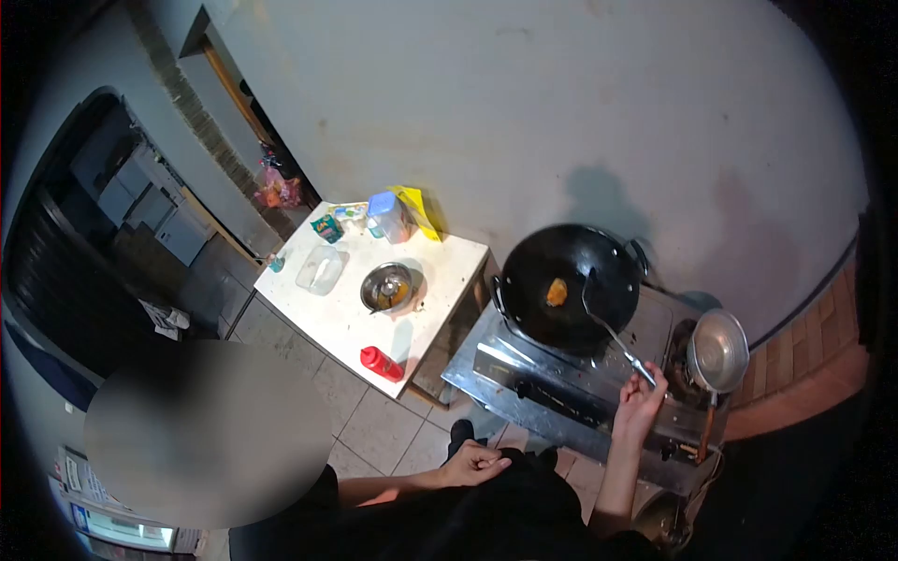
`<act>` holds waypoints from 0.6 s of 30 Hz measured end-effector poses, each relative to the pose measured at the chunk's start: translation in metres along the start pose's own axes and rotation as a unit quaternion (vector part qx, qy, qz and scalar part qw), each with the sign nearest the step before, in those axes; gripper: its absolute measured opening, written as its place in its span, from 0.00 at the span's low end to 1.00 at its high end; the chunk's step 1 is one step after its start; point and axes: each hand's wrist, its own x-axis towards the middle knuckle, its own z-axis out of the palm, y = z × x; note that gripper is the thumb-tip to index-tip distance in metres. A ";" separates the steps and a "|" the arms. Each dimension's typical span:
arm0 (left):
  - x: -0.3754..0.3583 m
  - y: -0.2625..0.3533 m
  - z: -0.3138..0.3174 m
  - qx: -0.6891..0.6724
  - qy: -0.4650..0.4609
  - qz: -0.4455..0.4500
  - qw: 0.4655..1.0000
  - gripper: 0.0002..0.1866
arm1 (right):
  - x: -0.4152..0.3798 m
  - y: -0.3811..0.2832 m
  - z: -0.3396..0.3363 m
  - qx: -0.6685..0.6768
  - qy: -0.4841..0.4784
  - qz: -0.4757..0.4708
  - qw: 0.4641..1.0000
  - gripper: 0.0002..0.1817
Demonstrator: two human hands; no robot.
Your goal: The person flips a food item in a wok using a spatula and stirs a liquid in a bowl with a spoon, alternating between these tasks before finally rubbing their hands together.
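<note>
My right hand (641,402) is closed around the handle of a long metal spatula (613,335). Its far end rests inside a large black wok (533,252), where the shape of the head is hard to make out against the dark surface. A golden-brown piece of food (557,292) lies in the wok, just left of the spatula's end. The wok stands on a metal gas stove (552,397). Held low in front of my dark clothing, my left hand (475,464) has its fingers curled in, with no object showing in it.
A small metal pan (718,351) sits on the stove's right side. On the white table (299,297) are a metal bowl (385,288), a red squeeze bottle (382,364), a clear plastic tray (322,271) and a blue-lidded container (388,220). A blurred oval covers the lower left.
</note>
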 end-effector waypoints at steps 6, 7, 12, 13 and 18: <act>-0.005 -0.010 -0.010 0.007 0.026 0.016 0.999 0.25 | 0.005 0.012 0.008 -0.019 0.031 0.008 0.999 0.20; -0.003 -0.009 -0.010 0.011 0.033 0.030 0.999 0.25 | 0.006 0.013 0.009 -0.017 0.045 0.015 0.999 0.19; -0.004 -0.007 -0.011 0.015 0.071 0.049 0.996 0.25 | 0.001 0.015 0.014 -0.024 0.011 -0.006 1.000 0.18; -0.005 -0.009 -0.011 0.024 0.073 0.044 0.996 0.25 | -0.001 0.015 0.018 -0.022 0.008 -0.008 1.000 0.18; -0.013 -0.015 -0.013 0.032 0.072 0.038 0.996 0.24 | -0.005 0.014 0.026 -0.026 0.052 0.007 0.998 0.19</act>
